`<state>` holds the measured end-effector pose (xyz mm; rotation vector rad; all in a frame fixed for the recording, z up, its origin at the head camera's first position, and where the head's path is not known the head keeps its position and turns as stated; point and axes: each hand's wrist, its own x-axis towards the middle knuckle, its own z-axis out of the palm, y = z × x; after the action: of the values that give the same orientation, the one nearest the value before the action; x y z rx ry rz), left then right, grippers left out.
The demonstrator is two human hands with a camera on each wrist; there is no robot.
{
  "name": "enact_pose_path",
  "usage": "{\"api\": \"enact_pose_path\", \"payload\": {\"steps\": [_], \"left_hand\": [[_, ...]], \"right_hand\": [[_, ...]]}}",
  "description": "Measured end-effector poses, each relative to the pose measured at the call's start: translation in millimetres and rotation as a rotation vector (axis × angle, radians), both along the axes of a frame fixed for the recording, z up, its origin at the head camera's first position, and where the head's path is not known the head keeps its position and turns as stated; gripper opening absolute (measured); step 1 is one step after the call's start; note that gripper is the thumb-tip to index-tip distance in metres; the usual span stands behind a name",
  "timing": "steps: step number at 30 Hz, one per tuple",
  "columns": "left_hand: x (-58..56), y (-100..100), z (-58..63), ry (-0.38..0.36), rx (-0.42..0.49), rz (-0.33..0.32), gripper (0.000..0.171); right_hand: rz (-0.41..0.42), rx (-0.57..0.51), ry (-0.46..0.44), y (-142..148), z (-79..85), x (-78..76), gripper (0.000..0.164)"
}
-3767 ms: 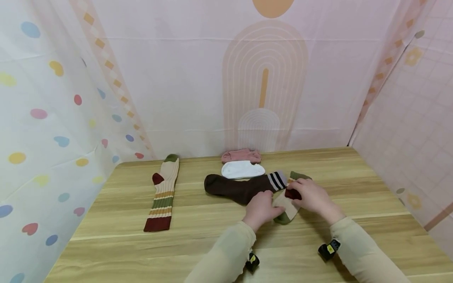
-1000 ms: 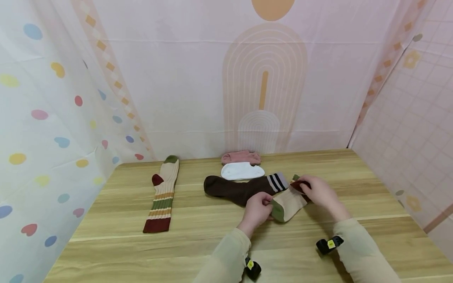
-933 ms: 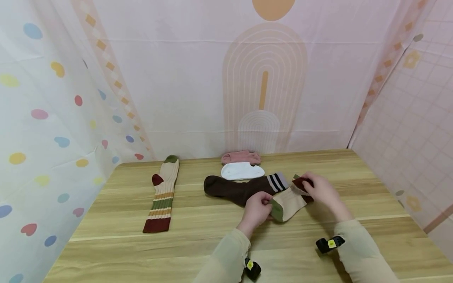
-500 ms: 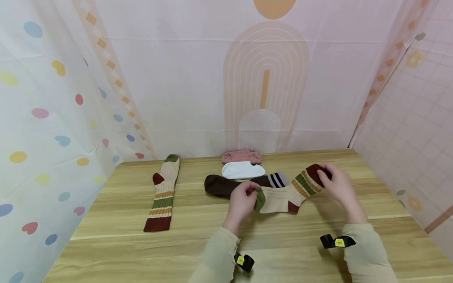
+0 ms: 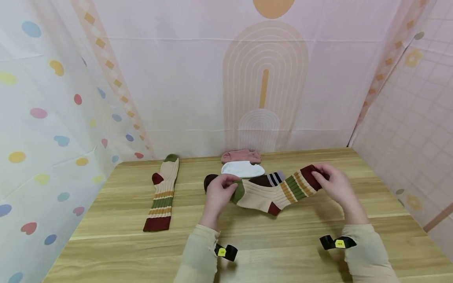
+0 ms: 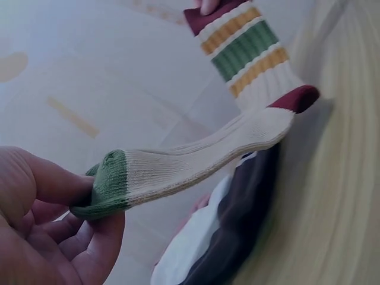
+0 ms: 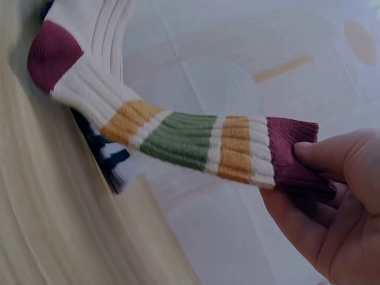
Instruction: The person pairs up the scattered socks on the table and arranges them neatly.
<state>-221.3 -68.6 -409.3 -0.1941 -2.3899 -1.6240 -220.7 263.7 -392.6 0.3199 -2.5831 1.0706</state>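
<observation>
A cream sock [image 5: 256, 196] with green toe, maroon heel and cuff, and mustard and green stripes is stretched out between both hands, raised above the table. My left hand [image 5: 218, 196] pinches its green toe [image 6: 110, 184] between thumb and fingers. At the other end my right hand [image 5: 337, 188] pinches the maroon cuff [image 7: 291, 154]. Behind the held sock lies a dark brown sock [image 5: 261, 180] with a grey, black-striped cuff, partly hidden by the left hand and the held sock. A matching striped sock [image 5: 164, 192] lies flat on the left side of the table.
A white ankle sock [image 5: 242, 169] and a pink ankle sock [image 5: 241, 156] lie at the table's back edge, beyond the brown sock. The wooden table [image 5: 116, 251] is bordered by hanging patterned curtains [image 5: 177, 86] behind and at both sides.
The striped sock, earlier bunched with its cuff folded over, has been unfolded and lifted. My left hand has moved left with the toe, and the right hand rightward with the cuff.
</observation>
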Motion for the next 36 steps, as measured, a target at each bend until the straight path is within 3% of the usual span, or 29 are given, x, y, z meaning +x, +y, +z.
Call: {"api": "enact_pose_path", "payload": {"steps": [14,27,36], "left_hand": [[-0.9,-32,0.7,-0.040,0.052,0.023,0.013],[1.0,-55,-0.8,-0.047,-0.015,0.030,0.012],[1.7,-64,-4.0,-0.071,-0.007,0.022,0.013]], "right_hand": [[0.099,-0.027,-0.056,-23,-8.1,-1.5,0.016],[0.184,-0.027,-0.121,-38,-13.3,-1.1,0.012],[0.214,0.023,-0.119,-39,-16.0,-0.4,0.008]]}}
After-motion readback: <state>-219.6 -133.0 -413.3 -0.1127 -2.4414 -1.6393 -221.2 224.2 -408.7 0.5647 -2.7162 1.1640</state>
